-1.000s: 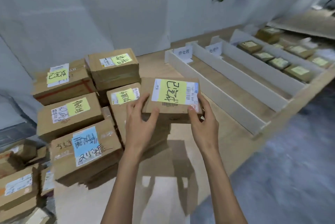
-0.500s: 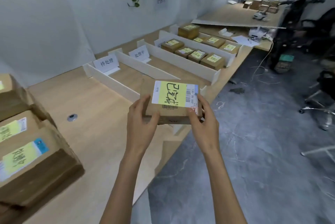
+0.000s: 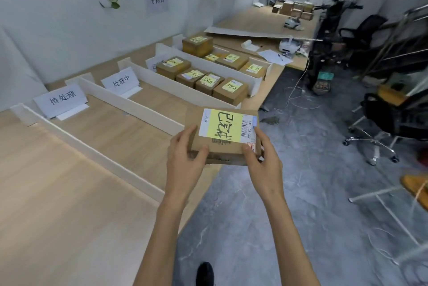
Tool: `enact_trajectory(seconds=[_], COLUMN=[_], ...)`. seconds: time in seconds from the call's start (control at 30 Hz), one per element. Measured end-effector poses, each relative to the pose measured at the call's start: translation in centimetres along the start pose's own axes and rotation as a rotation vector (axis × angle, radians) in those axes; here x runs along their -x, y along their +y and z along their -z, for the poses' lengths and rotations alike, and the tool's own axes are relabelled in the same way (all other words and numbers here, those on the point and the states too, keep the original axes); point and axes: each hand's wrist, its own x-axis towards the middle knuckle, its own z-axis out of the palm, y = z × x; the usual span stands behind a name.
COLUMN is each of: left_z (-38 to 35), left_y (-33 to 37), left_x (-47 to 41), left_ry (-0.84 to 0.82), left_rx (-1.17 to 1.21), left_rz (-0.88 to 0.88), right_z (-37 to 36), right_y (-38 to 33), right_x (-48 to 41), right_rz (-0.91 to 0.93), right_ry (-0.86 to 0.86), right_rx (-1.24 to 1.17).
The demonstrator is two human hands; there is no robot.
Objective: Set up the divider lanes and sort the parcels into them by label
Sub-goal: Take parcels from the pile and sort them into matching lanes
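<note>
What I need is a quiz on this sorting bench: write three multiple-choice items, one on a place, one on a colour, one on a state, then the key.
1. Where is the carried parcel?
A. lying in the first lane
B. on the floor
C. held up in the air

2. What colour is the handwritten note on it?
A. yellow
B. blue
C. pink

3. How do the left grip and right grip stand?
A. only the left one is on the parcel
B. both are curled round the parcel
C. both are open, off the parcel

Key:
1 C: it hangs between the grips and rests on no surface.
2 A: the note is plainly yellow on the white shipping label.
3 B: fingers and thumbs of each wrap a near corner.
</note>
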Motion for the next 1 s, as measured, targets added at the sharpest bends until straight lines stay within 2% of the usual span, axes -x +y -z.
enact_trajectory(seconds=[0.2, 0.57, 1.0], left_z=[-4.9, -13.5, -26.3], left_y=[-1.2, -3.3, -4.8], left_x=[-9.4, -20.9, -34.5], left_ry=[0.003, 0.036, 0.342], left_rx=[-0.050, -0.178, -0.263], left_rz=[0.024, 0.095, 0.224], right_z=[-0.6, -1.5, -1.7], right_y=[1.3, 5.9, 10.1], right_x=[-10.5, -26.7, -50.7], right_rz=[0.010, -0.008, 0.100], right_ry=[-0.012, -0.103, -0.487], right_rx=[0.001, 0.003, -0.011])
